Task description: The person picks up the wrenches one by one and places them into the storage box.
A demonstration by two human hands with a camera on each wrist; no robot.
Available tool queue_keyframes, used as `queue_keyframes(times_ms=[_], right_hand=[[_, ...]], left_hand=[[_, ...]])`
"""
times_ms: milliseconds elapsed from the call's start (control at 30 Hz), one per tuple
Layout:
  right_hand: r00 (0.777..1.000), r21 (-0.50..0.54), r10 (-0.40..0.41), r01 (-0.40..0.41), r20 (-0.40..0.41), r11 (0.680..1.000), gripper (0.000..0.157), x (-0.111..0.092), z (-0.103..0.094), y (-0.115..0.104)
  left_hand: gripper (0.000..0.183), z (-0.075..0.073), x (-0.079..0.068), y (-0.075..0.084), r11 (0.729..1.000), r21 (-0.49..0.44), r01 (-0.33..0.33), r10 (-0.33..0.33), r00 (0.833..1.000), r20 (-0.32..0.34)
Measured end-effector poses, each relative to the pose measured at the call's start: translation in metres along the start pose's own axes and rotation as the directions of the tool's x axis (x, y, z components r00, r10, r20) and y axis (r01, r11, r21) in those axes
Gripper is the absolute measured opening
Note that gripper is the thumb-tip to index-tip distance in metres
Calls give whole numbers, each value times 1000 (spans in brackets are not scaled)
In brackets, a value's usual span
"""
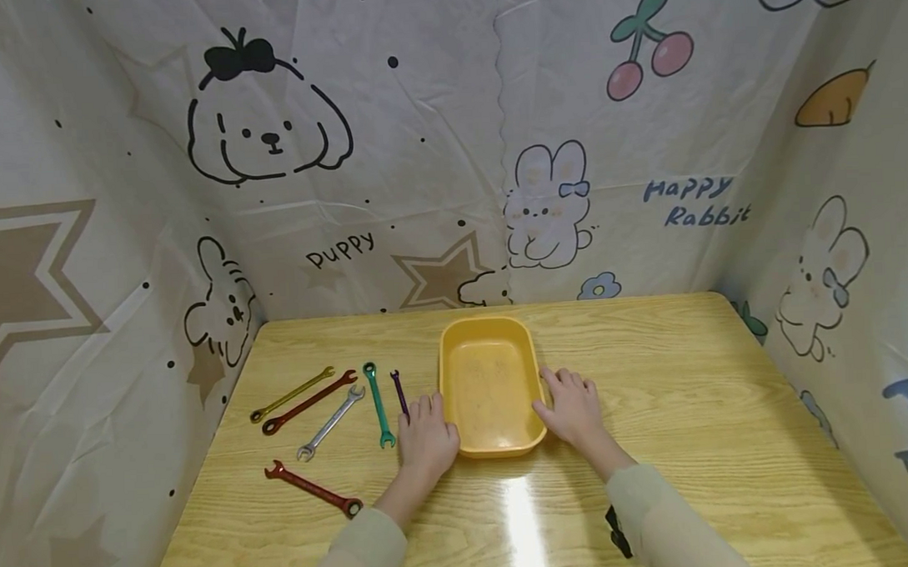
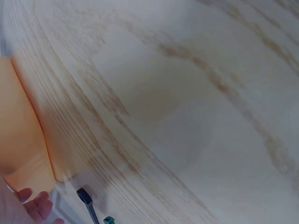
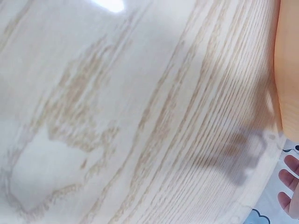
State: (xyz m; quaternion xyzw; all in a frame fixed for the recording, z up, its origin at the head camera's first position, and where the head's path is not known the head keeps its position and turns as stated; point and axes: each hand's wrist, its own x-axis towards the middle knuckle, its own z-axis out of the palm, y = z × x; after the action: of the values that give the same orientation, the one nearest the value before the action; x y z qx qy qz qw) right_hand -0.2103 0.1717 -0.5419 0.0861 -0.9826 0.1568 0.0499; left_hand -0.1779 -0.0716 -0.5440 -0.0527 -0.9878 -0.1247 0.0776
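A yellow plastic tray (image 1: 491,386) lies on the wooden table, with nothing inside it. My left hand (image 1: 427,439) is at its left side, fingers pointing forward and the thumb side close to the wall. In the left wrist view, fingertips (image 2: 42,204) show near the tray's orange-looking wall (image 2: 23,130). On the opposite side is my right hand (image 1: 574,404), its thumb at the right rim and its fingers extended beside the wall. The right wrist view catches only loosely bent fingertips (image 3: 288,177) near the tray's edge (image 3: 287,70).
Left of the tray lie several wrenches: a purple one (image 1: 399,390) partly behind my left hand, a teal one (image 1: 379,407), a silver one (image 1: 331,423), a yellow one (image 1: 293,394) and two red ones, the nearer (image 1: 311,489) by my left sleeve. Printed cloth (image 1: 435,176) encloses the table.
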Motion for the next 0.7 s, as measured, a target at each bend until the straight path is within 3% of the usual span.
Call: queue_keyframes(times_ms=[700], right_hand=[[999,6,-22,22,-43,1000,49,-14,1,2]], left_hand=[[39,2,-12,3,1000,3,-3,3,1000,6]])
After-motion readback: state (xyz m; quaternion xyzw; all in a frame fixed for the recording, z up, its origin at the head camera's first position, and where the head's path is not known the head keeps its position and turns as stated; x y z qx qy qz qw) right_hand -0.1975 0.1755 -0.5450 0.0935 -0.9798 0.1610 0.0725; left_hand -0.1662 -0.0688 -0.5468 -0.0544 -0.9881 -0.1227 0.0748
